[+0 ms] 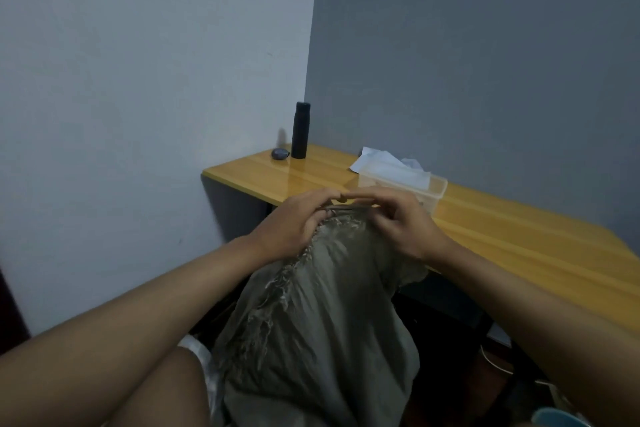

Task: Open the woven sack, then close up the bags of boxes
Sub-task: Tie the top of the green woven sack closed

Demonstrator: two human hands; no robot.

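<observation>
A grey-green woven sack (322, 329) stands in front of me, between my knees, with a frayed seam running down its left side. Its gathered top reaches the edge of the desk. My left hand (294, 225) and my right hand (401, 222) meet at the sack's mouth. The fingers of both are curled and pinch the bunched top edge, with their fingertips close together. What is inside the sack is hidden.
A yellow wooden desk (519, 236) runs along the grey wall to the right. On it stand a black flask (300, 130), a small dark object (280, 153) and a clear tissue box (405, 180). Cables lie on the dark floor under the desk.
</observation>
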